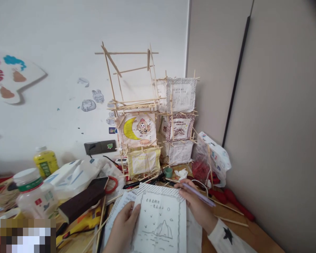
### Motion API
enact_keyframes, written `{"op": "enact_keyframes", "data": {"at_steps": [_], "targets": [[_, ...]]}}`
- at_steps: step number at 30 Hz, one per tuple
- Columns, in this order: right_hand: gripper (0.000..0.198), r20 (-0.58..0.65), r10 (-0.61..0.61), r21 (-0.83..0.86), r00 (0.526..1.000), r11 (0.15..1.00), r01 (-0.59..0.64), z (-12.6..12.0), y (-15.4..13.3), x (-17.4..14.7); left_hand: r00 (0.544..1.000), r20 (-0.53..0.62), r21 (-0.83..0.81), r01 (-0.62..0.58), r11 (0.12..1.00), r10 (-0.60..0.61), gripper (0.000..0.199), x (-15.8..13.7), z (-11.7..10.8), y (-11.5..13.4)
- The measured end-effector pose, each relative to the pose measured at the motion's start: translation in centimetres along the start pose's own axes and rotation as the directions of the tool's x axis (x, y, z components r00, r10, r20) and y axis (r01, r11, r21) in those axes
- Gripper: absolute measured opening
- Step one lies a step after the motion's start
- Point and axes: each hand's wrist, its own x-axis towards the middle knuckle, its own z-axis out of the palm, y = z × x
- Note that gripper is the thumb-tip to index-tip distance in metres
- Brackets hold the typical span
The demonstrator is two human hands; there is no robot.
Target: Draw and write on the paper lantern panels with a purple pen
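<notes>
A white sheet of paper [158, 211] lies in front of me, with a hatched top edge, a line drawing of a mountain over water, birds and two handwritten lines. My left hand [124, 223] is closed on its left edge, thumb on top. My right hand [196, 203] rests at the upper right corner, fingers curled around a light purple pen [198, 194] that slants down to the right. Under the left hand another written sheet [121, 207] shows in part. More pale paper [193, 225] sticks out beneath the drawing on the right.
Behind the paper stands a thin wooden stick frame [131, 105] with decorated paper panels [181, 127]. Crowding the left are a white-capped bottle [35, 195], a yellow bottle [45, 162], a dark brown box [81, 200] and a yellow tool [81, 225]. A plastic bag [216, 158] leans by the cabinet.
</notes>
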Motion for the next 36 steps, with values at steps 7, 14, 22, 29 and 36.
{"op": "enact_keyframes", "data": {"at_steps": [7, 14, 22, 29, 36], "targets": [[0.034, 0.024, 0.069, 0.025, 0.997, 0.997, -0.069, -0.1, 1.6, -0.3, 0.996, -0.058, -0.115, 0.057, 0.992, -0.064, 0.045, -0.3, 0.0, 0.0], [0.033, -0.013, 0.036, -0.013, 0.999, 0.999, -0.036, -0.6, 1.6, 0.3, 0.988, 0.005, -0.184, 0.153, 0.971, -0.155, 0.052, 0.0, 0.7, -1.4], [0.029, -0.036, 0.064, 0.006, 0.997, 0.998, -0.063, -0.4, 1.5, 0.2, 0.992, -0.007, -0.179, 0.126, 0.976, -0.130, 0.052, 0.0, 0.4, -0.4], [0.020, -0.093, 0.109, 0.020, 0.990, 0.994, -0.108, 0.1, 0.9, 0.3, 0.995, -0.037, -0.211, 0.087, 0.973, -0.097, 0.052, 0.1, 0.0, -0.4], [0.017, -0.081, 0.115, -0.051, 0.990, 0.992, -0.119, 0.4, 0.3, 0.2, 0.996, -0.060, -0.241, 0.048, 0.969, -0.064, 0.053, 0.3, -0.1, -0.8]]}}
